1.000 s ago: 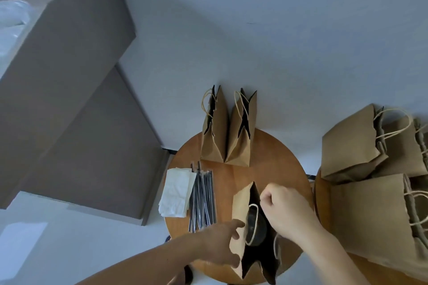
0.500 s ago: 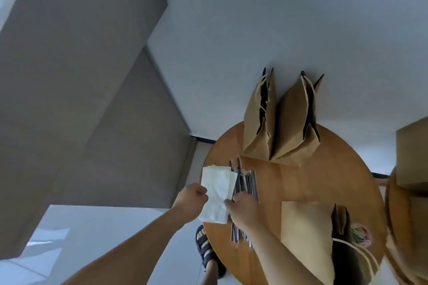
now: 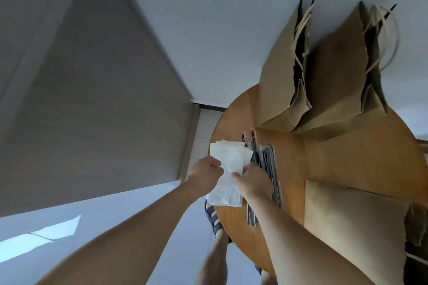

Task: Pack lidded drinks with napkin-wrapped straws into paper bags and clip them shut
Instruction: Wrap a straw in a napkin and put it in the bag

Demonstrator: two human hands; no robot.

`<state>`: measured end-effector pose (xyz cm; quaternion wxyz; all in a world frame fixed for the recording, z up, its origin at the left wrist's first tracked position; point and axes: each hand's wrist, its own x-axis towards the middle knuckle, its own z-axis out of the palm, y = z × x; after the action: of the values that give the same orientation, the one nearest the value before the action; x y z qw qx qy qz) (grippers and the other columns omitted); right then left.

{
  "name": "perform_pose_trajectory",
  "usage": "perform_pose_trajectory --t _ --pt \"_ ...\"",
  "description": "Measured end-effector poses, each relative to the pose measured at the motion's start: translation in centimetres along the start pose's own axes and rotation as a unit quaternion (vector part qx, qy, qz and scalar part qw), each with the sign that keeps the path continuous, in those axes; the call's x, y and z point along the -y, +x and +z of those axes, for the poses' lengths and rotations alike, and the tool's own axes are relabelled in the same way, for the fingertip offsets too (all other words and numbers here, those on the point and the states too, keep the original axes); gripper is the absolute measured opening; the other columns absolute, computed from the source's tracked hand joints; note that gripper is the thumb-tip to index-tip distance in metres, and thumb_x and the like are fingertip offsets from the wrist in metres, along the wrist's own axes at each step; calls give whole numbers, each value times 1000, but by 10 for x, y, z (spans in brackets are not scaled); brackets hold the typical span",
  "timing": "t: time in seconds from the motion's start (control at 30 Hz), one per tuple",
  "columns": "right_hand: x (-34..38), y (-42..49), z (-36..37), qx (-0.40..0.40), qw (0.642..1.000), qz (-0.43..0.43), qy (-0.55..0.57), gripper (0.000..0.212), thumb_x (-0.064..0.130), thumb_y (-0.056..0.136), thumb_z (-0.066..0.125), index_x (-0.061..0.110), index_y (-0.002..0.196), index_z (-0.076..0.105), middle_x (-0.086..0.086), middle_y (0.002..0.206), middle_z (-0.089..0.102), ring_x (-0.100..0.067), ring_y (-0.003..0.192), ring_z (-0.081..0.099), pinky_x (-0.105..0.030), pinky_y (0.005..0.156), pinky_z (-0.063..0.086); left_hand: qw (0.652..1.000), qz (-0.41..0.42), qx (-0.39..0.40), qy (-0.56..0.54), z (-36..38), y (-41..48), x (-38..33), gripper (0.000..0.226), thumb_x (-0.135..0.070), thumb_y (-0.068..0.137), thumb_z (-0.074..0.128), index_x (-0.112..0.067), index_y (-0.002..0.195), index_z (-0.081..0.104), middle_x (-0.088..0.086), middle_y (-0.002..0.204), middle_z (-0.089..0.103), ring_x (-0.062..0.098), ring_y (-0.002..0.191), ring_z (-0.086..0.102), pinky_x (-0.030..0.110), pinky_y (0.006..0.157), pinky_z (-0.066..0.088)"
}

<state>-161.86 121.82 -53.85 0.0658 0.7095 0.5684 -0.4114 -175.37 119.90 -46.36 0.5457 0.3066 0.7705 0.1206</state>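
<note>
At the left edge of the table, just beside the straws, the left hand and the right hand each pinch the top napkin with curled fingers — best, I think, to lift only one sheet, so the pile below does not slide.

Near bag cut off; straws partly under rt hand.
</note>
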Motion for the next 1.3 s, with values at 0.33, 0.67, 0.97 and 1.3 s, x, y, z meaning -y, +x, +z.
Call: perform_pose_trajectory --t 0.33,0.67,0.97,1.3 --pt "-5 -21 -11 -36 991 -73 109 9 25 85 64 25 78 59 12 73 63 -8 68 62 -20 51 45 993 -17 -110 -44 4 -3 7 28 -15 91 57 -14 119 62 0 113 64 18 100 60 26 80 48" --pt "-18 -55 -28 95 864 -62 490 15 21 75 64 15 86 57 -1 82 69 -21 79 67 -35 65 55 946 -88 97 -296 8 -21 12 58 -34 74 71 -4 123 61 21 119 66 40 111 62 47 87 55" --pt "-82 -22 -14 -87 996 -5 6 30 37 91 62 19 113 58 3 103 65 -21 94 64 -27 66 45 972 -73 -35 -221 19 -12 11 16 -18 95 60 -19 110 63 9 108 69 30 101 64 50 93 54" --pt "-79 -23 -27 -76 994 -50 -67 27 33 100 47 18 79 54 2 72 58 -22 75 61 -32 57 42 986 -53 -50 -147 27 -21 -2 10 -24 96 58 -22 106 60 4 105 66 26 96 63 41 83 55"
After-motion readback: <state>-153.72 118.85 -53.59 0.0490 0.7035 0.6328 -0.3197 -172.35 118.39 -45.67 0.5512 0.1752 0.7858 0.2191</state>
